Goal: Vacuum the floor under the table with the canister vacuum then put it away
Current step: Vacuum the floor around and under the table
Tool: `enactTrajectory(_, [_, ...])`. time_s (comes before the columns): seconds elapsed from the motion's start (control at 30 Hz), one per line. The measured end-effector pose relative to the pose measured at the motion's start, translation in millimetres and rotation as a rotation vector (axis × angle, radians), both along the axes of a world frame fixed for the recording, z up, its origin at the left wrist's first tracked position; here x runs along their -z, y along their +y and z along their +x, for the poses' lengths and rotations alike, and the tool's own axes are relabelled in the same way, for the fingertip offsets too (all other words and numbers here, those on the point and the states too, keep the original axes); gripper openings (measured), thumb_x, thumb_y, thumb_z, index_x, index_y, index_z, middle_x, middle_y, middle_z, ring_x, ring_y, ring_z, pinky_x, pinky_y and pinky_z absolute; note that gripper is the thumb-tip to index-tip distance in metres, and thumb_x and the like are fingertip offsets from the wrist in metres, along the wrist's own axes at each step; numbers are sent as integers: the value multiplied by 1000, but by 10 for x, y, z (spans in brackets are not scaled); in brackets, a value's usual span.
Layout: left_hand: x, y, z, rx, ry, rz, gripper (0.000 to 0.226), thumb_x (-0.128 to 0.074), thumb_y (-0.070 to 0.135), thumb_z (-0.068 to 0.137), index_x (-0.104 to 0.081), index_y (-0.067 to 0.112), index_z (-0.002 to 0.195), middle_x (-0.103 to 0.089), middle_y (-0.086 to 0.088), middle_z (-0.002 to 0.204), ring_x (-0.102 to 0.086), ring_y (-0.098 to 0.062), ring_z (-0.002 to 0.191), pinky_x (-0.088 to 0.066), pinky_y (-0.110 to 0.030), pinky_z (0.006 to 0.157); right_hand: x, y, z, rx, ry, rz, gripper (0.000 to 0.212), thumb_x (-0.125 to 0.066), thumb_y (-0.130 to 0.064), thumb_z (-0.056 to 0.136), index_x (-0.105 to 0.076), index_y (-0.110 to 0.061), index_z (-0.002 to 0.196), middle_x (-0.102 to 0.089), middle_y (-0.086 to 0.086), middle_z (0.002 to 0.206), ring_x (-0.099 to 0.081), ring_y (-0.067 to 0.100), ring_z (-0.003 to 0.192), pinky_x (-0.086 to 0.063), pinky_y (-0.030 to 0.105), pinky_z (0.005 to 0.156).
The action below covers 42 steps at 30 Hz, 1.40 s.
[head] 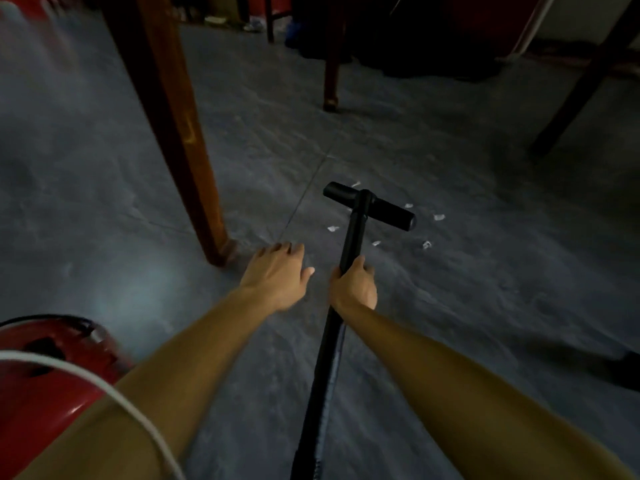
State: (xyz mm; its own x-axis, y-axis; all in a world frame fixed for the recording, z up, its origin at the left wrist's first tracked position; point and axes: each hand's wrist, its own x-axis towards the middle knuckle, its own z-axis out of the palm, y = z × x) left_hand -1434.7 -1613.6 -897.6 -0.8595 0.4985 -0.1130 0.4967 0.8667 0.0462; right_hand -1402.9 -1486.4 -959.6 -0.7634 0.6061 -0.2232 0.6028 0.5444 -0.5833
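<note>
A person's right hand (354,285) is clenched around the black wand (349,244) of a canister vacuum, fingers wrapped over the tube partway along its length, with the thumb side uppermost and the forearm stretched straight out from the lower right. The wand runs from the bottom edge of the frame, through the fist, up to a black T-shaped floor nozzle (370,206) resting on the grey floor (485,271) beneath the table. The left hand (277,275) is released and holds nothing: it hovers palm-down just beside the wand without touching it, fingers loosely spread and reaching forward, the forearm extended parallel to the other. Six small white scraps of paper (439,217) lie scattered around the nozzle, one just beyond it, the others beside and on the near side. Four wooden table legs are visible: a reddish-brown near leg (180,133) standing just left of the open hand, a second leg (331,81) farther back in the centre, a third smaller one at the far top, and a dark slanted leg (581,88) at right. The red vacuum canister (48,386) sits at the lower left, close by the left arm, with a white cord (114,386) curving across it.
</note>
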Motion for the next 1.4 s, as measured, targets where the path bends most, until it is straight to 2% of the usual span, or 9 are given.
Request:
enactTrajectory(0.1, [69,307,-210,-9,-46,31,55,-33,40,98,-31,8,143,-43,-14,143,-41,-30,130,-33,-43,107,-28,396,-388,-23,-17,-38,72,-45,-30,98,-9,3,152,-21,20,155,-47,36,129,-45,40,98])
enactTrajectory(0.23, [201,647,-418,-19,-83,31,58,-30,40,100,-22,8,147,-37,-13,148,-37,-30,134,-29,-43,108,26,828,-867,-53,-46,-117,79,-61,-27,88,-19,6,147,-31,23,148,-43,39,131,-43,42,101])
enactTrajectory(0.47, [477,1079,-635,-123,-138,87,57,-32,39,100,-25,7,147,-39,-12,147,-40,-28,132,-33,-41,106,298,1179,-1258,-106,-61,-87,73,-49,-20,95,-8,0,152,-34,21,150,-44,36,131,-43,40,101])
enactTrajectory(0.57, [508,1193,-643,-157,-147,162,55,-33,38,100,-28,8,145,-43,-15,144,-43,-29,130,-35,-42,105,453,981,-999,-88,-71,-123,76,-48,-23,98,0,-7,154,-24,19,155,-44,37,131,-43,41,100])
enactTrajectory(0.73, [497,1138,-604,-221,-162,113,49,-30,36,100,-35,9,140,-47,-14,139,-46,-30,125,-36,-42,104,590,393,-307,-181,5,-193,72,-39,-27,101,6,-12,154,-31,16,146,-51,33,120,-48,39,91])
enactTrajectory(0.9, [488,1024,-581,-233,-156,71,46,-31,36,100,-40,8,136,-50,-15,134,-48,-30,122,-37,-42,101,492,552,-640,-130,-41,-89,74,-43,-28,98,2,-10,154,-32,20,146,-47,36,124,-45,43,96])
enactTrajectory(1.03, [465,870,-495,-168,-146,49,46,-29,36,99,-41,8,133,-52,-15,131,-49,-30,120,-37,-43,100,314,801,-863,-95,-129,-75,73,-44,-23,98,1,-11,155,-17,23,157,-40,40,133,-40,43,103])
enactTrajectory(1.17, [348,639,-446,-204,-134,47,43,-29,32,100,-42,9,134,-51,-14,133,-49,-31,120,-39,-43,99,404,78,-390,-162,-122,-124,73,-40,-33,100,5,-14,155,-31,21,148,-48,37,124,-46,42,94])
enactTrajectory(1.4, [187,411,-275,-235,-117,89,31,-33,28,98,-50,10,118,-56,-16,122,-55,-33,109,-42,-43,89,481,-765,302,-367,-185,-119,77,-43,-22,98,9,-12,154,-30,19,148,-44,36,127,-46,40,96])
